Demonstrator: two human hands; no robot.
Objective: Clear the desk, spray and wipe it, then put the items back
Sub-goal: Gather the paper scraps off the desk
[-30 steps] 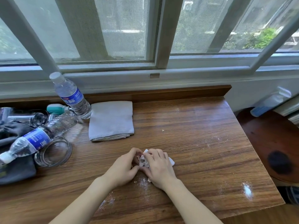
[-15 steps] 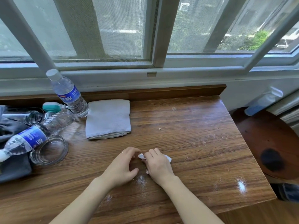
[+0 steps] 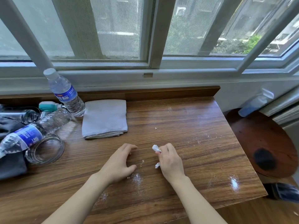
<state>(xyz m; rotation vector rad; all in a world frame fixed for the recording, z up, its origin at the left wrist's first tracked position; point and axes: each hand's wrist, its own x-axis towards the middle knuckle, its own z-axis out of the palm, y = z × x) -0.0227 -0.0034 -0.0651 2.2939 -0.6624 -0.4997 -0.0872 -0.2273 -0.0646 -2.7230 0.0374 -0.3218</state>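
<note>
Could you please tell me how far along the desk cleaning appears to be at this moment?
Early on. Done: the right half of the desk holds no items. In hand: the right hand grips a crumpled white tissue; the left hand rests empty on the wood. Left: two water bottles, a glass jar and the folded grey cloth remain; white crumbs show; the spray bottle sits aside.

Crumpled tissue (image 3: 155,148) in right hand (image 3: 170,162)
</note>
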